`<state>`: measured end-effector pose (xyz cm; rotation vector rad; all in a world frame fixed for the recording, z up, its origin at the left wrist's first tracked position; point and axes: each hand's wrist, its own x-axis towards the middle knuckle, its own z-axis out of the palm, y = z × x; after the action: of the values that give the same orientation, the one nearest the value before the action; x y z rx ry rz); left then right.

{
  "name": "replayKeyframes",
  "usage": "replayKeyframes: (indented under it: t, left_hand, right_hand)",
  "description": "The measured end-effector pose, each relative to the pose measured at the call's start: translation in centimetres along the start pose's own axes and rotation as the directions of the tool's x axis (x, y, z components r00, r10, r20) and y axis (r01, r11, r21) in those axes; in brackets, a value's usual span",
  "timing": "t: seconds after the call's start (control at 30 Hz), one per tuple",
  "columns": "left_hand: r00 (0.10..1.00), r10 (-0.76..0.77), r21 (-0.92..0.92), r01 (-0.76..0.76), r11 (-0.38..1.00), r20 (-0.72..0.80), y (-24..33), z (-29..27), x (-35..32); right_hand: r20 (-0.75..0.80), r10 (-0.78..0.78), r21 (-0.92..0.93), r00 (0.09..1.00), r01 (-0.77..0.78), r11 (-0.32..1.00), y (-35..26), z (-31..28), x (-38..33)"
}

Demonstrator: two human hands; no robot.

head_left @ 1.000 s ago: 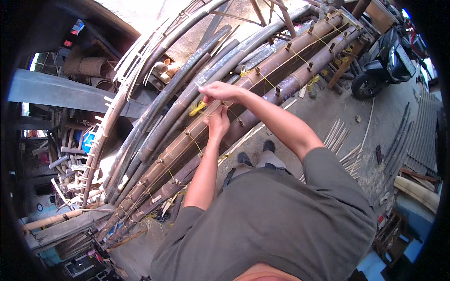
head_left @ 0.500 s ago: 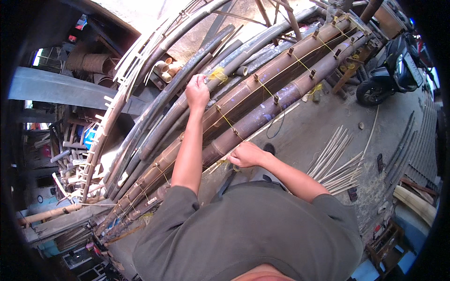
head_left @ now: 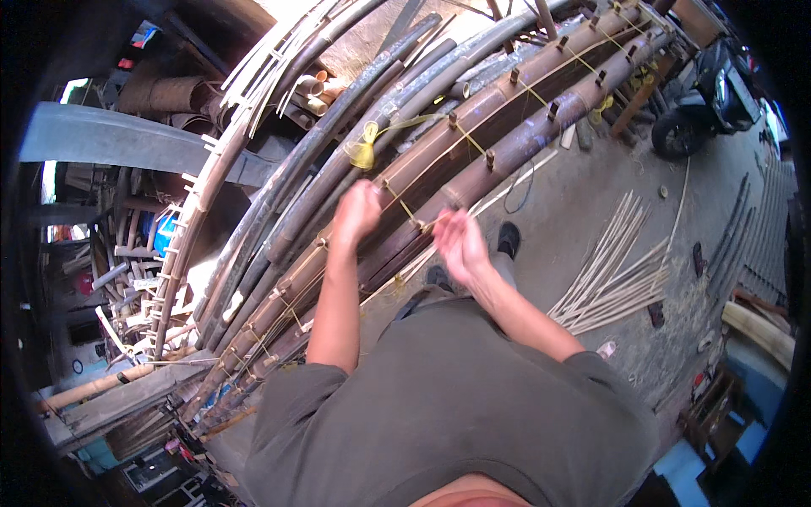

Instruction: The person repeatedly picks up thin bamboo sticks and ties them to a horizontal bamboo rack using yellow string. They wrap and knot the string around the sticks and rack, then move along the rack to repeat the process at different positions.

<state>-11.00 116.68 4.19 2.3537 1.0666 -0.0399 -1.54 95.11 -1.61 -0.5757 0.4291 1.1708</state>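
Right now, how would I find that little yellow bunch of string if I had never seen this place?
Find the long stack of dark bamboo poles running slantwise in front of the person. Just up from the left hand, on the grey poles, sits the yellow bunch of string. The other yellow strings nearby run thin and straight across the poles; this one is a loose, fluffy clump with a tail trailing right.

Around me lies a bare grey concrete floor (head_left: 583,211), lit by daylight. A dark scooter (head_left: 705,93) is parked at the far right. Pale split strips (head_left: 612,279) fan across the ground. To my left stand a grey beam (head_left: 127,144) and cluttered, shadowed scrap.
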Motion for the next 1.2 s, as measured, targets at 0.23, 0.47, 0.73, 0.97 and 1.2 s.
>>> replayKeyframes:
  t: [0.23,0.47,0.73,0.97,1.2]
  left_hand:
    - [0.886,0.296,-0.323,-0.415,0.851,-0.358,-4.5,9.9,-1.8]
    - [0.952,-0.044,-0.246,-0.034,0.969,-0.303,0.7,5.6,-3.3]
    - [0.948,-0.073,-0.211,0.007,0.977,-0.309,0.8,6.2,-3.3]
    - [0.859,-0.036,-0.441,-0.227,0.868,-0.511,2.6,-1.3,6.8]
    - [0.946,0.179,-0.133,-0.22,0.966,-0.269,-4.9,1.2,7.8]
  right_hand:
    - [0.743,0.028,-0.668,0.669,0.736,0.111,4.4,17.1,5.2]
    - [0.525,0.445,-0.849,0.726,0.487,0.206,-1.7,17.7,9.3]
    - [0.577,0.504,-0.614,0.643,0.748,-0.252,0.2,1.7,0.6]
    - [0.528,0.418,-0.573,0.739,0.673,-0.467,1.1,1.5,-0.2]
    - [0.733,0.305,-0.321,0.608,0.705,-0.632,6.6,2.3,-4.4]
